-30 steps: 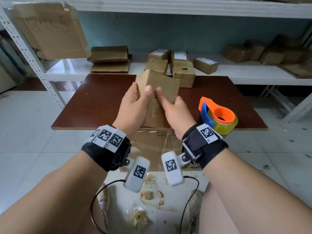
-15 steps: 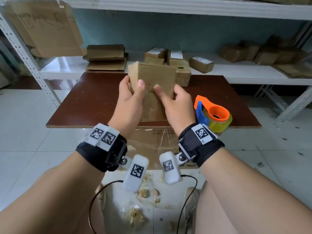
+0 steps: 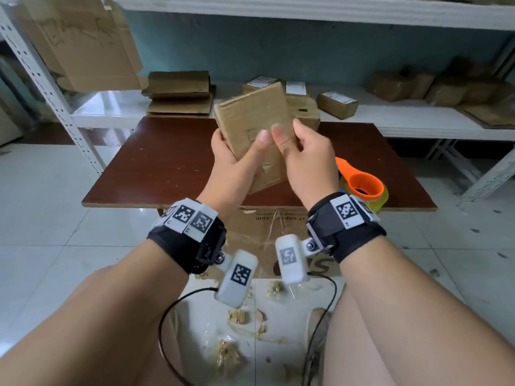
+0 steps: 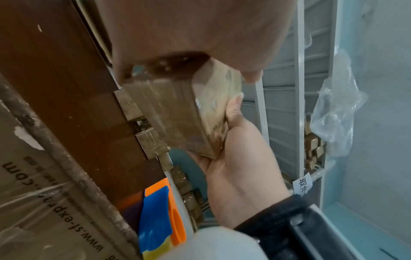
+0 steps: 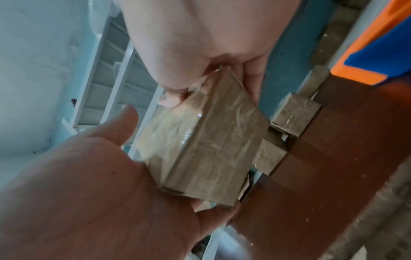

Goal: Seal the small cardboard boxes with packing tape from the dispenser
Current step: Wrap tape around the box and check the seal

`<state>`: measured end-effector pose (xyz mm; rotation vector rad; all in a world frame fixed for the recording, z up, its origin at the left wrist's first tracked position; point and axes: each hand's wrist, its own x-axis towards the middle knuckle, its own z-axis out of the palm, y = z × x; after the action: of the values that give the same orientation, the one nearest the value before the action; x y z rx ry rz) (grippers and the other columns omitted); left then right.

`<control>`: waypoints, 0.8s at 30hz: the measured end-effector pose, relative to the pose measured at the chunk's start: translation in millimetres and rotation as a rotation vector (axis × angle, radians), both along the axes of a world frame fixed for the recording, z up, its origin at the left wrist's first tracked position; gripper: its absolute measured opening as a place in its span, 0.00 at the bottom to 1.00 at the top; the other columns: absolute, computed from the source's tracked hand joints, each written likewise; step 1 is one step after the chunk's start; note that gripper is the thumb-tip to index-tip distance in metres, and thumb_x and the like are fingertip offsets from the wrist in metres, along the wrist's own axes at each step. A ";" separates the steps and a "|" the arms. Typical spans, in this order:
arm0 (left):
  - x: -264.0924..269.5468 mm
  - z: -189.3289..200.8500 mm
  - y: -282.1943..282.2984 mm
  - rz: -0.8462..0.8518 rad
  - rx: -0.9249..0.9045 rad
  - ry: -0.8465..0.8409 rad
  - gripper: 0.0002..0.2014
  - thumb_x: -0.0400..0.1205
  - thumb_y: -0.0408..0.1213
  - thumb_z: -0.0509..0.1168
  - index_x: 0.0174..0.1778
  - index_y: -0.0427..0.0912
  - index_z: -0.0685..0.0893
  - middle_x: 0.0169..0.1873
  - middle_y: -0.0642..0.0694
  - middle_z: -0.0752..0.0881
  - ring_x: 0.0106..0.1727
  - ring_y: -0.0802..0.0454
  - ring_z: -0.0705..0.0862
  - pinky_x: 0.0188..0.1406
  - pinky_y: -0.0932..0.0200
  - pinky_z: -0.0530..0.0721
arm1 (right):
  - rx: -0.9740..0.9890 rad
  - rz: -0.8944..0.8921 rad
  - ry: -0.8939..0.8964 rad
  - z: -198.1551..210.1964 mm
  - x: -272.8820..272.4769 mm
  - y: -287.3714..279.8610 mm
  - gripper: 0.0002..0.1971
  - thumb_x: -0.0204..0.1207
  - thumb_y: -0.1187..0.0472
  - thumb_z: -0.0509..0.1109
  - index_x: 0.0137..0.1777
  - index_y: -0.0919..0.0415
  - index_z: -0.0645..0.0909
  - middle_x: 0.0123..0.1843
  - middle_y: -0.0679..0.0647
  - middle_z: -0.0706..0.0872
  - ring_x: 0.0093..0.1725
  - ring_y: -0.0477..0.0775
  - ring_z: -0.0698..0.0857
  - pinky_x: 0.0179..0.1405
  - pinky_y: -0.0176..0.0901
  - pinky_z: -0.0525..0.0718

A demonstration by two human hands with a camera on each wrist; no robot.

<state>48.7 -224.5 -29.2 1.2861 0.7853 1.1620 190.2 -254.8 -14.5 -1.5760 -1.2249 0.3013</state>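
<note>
The small cardboard box [image 3: 252,126] is a flat brown carton, its faces glossy with clear tape that catches the light in the wrist views [image 5: 206,140]. It is held in the air above the middle of the dark brown table [image 3: 156,162], tilted so that one broad face turns toward the head camera and its upper corner leans to the right. The edges look slightly crumpled under the wrap.

The left hand [image 3: 237,165] grips the box from the left and below: the thumb lies across the near broad face and the other fingers wrap round behind the left edge. In the left wrist view [image 4: 177,112] the box sits against the palm. The right hand [image 3: 303,160] holds the right side of the box, its thumb tip pressed on the near face just beside the left thumb and its fingers curled behind the right edge. Both forearms reach forward from the near edge of the table, each wearing a black wrist strap with white coded markers.

The tape dispenser [image 3: 362,185], orange with a blue part and a yellowish roll, rests on the table near its near right corner, partly hidden behind the right wrist. More taped small boxes [image 3: 306,112] stand at the far edge of the table behind the held one, and further cartons lie on the white shelf [image 3: 404,118] beyond.
</note>
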 end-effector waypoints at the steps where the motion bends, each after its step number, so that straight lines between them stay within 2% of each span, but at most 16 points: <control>1: -2.2 -0.7 2.0 0.009 0.025 -0.008 0.39 0.83 0.55 0.77 0.85 0.45 0.67 0.73 0.45 0.86 0.71 0.47 0.89 0.65 0.39 0.92 | 0.009 0.016 0.005 2.9 0.8 -1.8 0.33 0.86 0.30 0.63 0.78 0.52 0.84 0.75 0.45 0.87 0.76 0.45 0.83 0.76 0.50 0.82; 3: -8.2 0.6 6.3 0.057 0.019 -0.040 0.32 0.83 0.54 0.79 0.79 0.45 0.79 0.68 0.43 0.90 0.68 0.43 0.91 0.65 0.34 0.91 | 0.005 0.096 0.027 3.8 -1.1 -4.1 0.29 0.89 0.35 0.61 0.77 0.55 0.85 0.77 0.46 0.86 0.77 0.42 0.81 0.77 0.46 0.81; 5: -13.4 2.3 9.7 0.120 -0.054 -0.065 0.25 0.83 0.56 0.78 0.73 0.46 0.86 0.63 0.45 0.94 0.64 0.43 0.93 0.65 0.35 0.91 | -0.061 0.210 0.040 1.1 -6.5 -7.9 0.36 0.86 0.30 0.63 0.84 0.54 0.78 0.82 0.44 0.81 0.80 0.38 0.77 0.81 0.42 0.76; 7: -17.0 1.5 15.1 0.175 -0.076 -0.010 0.23 0.85 0.59 0.74 0.70 0.49 0.88 0.60 0.49 0.95 0.62 0.48 0.94 0.65 0.41 0.91 | -0.116 0.292 0.002 -4.8 -11.6 -8.5 0.45 0.80 0.23 0.64 0.90 0.48 0.68 0.85 0.40 0.77 0.80 0.33 0.75 0.81 0.42 0.76; 9: -19.2 1.3 18.7 0.214 -0.057 0.108 0.25 0.86 0.65 0.68 0.69 0.50 0.88 0.57 0.51 0.95 0.58 0.51 0.94 0.58 0.49 0.93 | -0.139 0.317 0.006 -7.5 -18.2 -8.1 0.49 0.76 0.22 0.69 0.92 0.44 0.62 0.82 0.36 0.79 0.73 0.25 0.77 0.77 0.39 0.79; 10: -19.5 2.0 18.2 0.227 -0.043 0.187 0.27 0.87 0.68 0.65 0.67 0.49 0.89 0.54 0.50 0.95 0.53 0.49 0.95 0.50 0.50 0.93 | -0.126 0.308 0.018 -9.3 -20.4 -7.7 0.50 0.73 0.21 0.71 0.91 0.41 0.63 0.80 0.36 0.81 0.72 0.27 0.80 0.75 0.41 0.81; 12: -19.5 0.6 18.1 0.239 0.015 0.354 0.31 0.89 0.70 0.57 0.60 0.46 0.91 0.48 0.46 0.95 0.45 0.44 0.94 0.42 0.48 0.92 | -0.097 0.250 0.008 -12.6 -21.8 -5.7 0.51 0.65 0.19 0.75 0.87 0.37 0.67 0.75 0.36 0.85 0.70 0.36 0.84 0.69 0.49 0.87; 14: -19.5 -0.6 18.7 0.278 0.061 0.496 0.38 0.92 0.69 0.48 0.49 0.41 0.92 0.39 0.45 0.91 0.41 0.44 0.89 0.41 0.51 0.83 | -0.109 0.147 -0.061 -13.2 -17.9 -4.2 0.53 0.57 0.16 0.77 0.81 0.38 0.71 0.71 0.37 0.86 0.68 0.41 0.86 0.64 0.53 0.89; 15: -19.4 -0.5 20.2 0.298 0.049 0.538 0.40 0.92 0.68 0.44 0.43 0.40 0.91 0.37 0.45 0.90 0.41 0.44 0.88 0.43 0.49 0.83 | -0.127 0.086 -0.101 -12.0 -14.5 -4.2 0.53 0.54 0.15 0.76 0.78 0.38 0.73 0.68 0.37 0.88 0.66 0.42 0.87 0.61 0.54 0.90; 16: -19.5 -0.3 21.9 0.302 0.026 0.557 0.43 0.92 0.69 0.42 0.42 0.37 0.91 0.37 0.44 0.91 0.43 0.43 0.89 0.46 0.48 0.85 | -0.139 0.042 -0.124 -10.9 -10.2 -3.5 0.49 0.54 0.15 0.76 0.74 0.39 0.76 0.64 0.36 0.89 0.63 0.43 0.88 0.59 0.55 0.90; 18: -20.4 0.8 21.5 0.266 0.007 0.584 0.49 0.89 0.73 0.42 0.48 0.30 0.92 0.39 0.38 0.92 0.43 0.41 0.90 0.49 0.46 0.87 | -0.126 0.044 -0.112 -9.9 -2.3 -1.5 0.39 0.63 0.18 0.74 0.69 0.39 0.82 0.57 0.34 0.92 0.57 0.42 0.90 0.55 0.54 0.91; 20: -22.5 0.9 19.1 0.204 0.053 0.618 0.53 0.84 0.80 0.44 0.48 0.28 0.90 0.37 0.37 0.91 0.38 0.47 0.89 0.44 0.49 0.86 | -0.104 0.050 -0.073 -11.5 3.0 1.6 0.32 0.74 0.22 0.67 0.70 0.39 0.85 0.57 0.35 0.93 0.58 0.43 0.90 0.57 0.54 0.91; 21: -23.6 1.0 17.3 0.176 0.093 0.633 0.49 0.83 0.80 0.48 0.44 0.33 0.90 0.34 0.43 0.92 0.36 0.52 0.89 0.43 0.50 0.87 | -0.097 0.027 -0.058 -12.4 4.0 3.2 0.31 0.79 0.24 0.63 0.70 0.41 0.87 0.58 0.37 0.93 0.58 0.44 0.90 0.58 0.53 0.90; 22: -25.4 -0.2 16.8 0.149 0.143 0.649 0.41 0.83 0.79 0.54 0.43 0.41 0.90 0.33 0.50 0.91 0.35 0.59 0.89 0.41 0.54 0.85 | -0.088 -0.009 -0.039 -12.4 5.1 4.5 0.29 0.83 0.26 0.60 0.65 0.45 0.90 0.54 0.40 0.94 0.55 0.45 0.90 0.56 0.52 0.89; 23: -28.1 -0.7 15.0 0.109 0.182 0.664 0.32 0.81 0.78 0.62 0.49 0.49 0.90 0.36 0.56 0.93 0.37 0.65 0.89 0.44 0.58 0.85 | -0.076 -0.042 -0.016 -11.8 5.7 5.2 0.30 0.87 0.28 0.57 0.53 0.50 0.91 0.44 0.42 0.92 0.46 0.47 0.88 0.49 0.51 0.87; 24: -30.8 -1.7 13.9 0.058 0.194 0.663 0.30 0.77 0.77 0.69 0.59 0.55 0.89 0.43 0.61 0.94 0.44 0.69 0.91 0.50 0.60 0.86 | -0.066 -0.071 0.023 -9.8 4.9 4.4 0.31 0.89 0.31 0.56 0.41 0.55 0.86 0.34 0.46 0.86 0.38 0.50 0.83 0.42 0.51 0.82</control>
<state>17.9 -210.6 -30.9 1.8593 1.2136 0.8658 195.1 -250.4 -24.3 -1.6645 -1.1489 0.3165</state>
